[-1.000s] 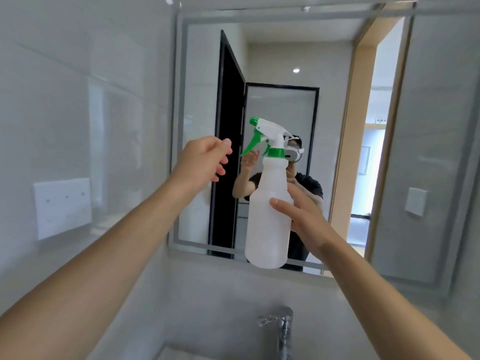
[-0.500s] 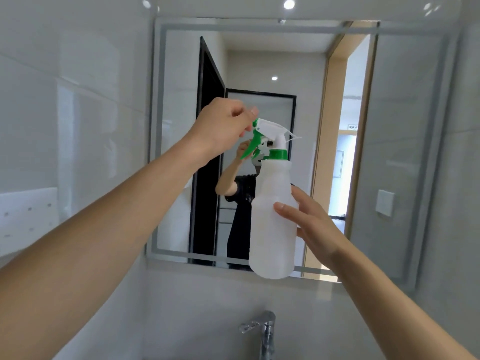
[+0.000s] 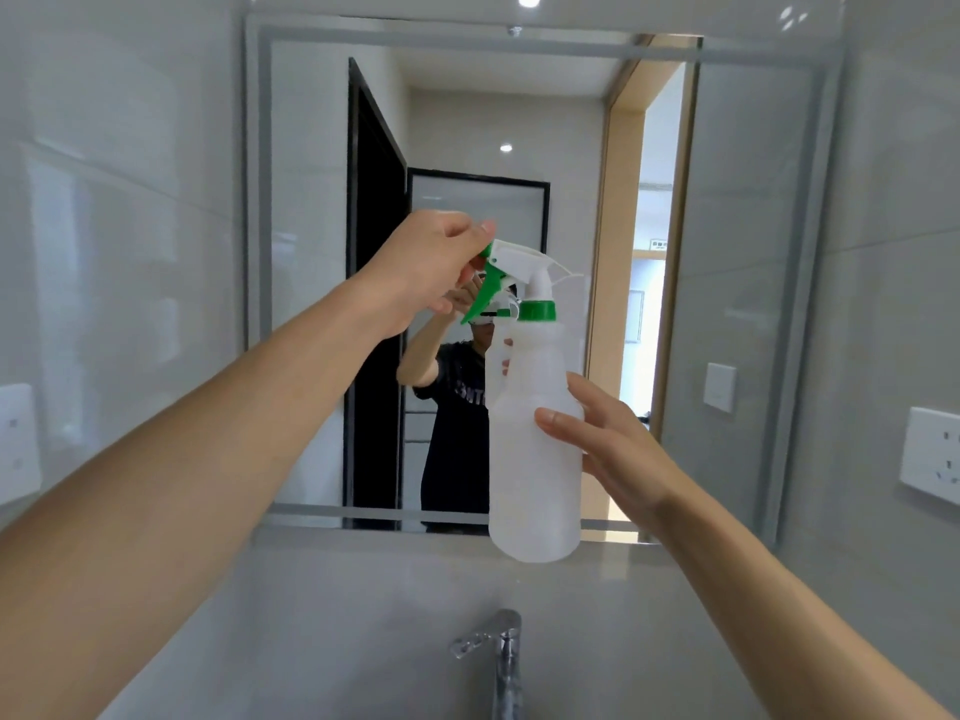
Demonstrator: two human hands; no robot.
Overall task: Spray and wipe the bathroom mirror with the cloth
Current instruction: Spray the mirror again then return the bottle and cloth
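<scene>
chrome tap [image 3: 506,662] nearest, low; translucent spray bottle [image 3: 535,449] gripped upright in right hand [image 3: 613,449]; left hand [image 3: 431,272] pinching its green nozzle [image 3: 488,252], best turned gently, body steadied; mirror [image 3: 727,252] farthest, unsprayed; cloth unseen.

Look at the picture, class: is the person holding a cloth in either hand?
No: the right hand grips the spray bottle by its body, and the left hand pinches its green nozzle; no cloth shows.
</scene>
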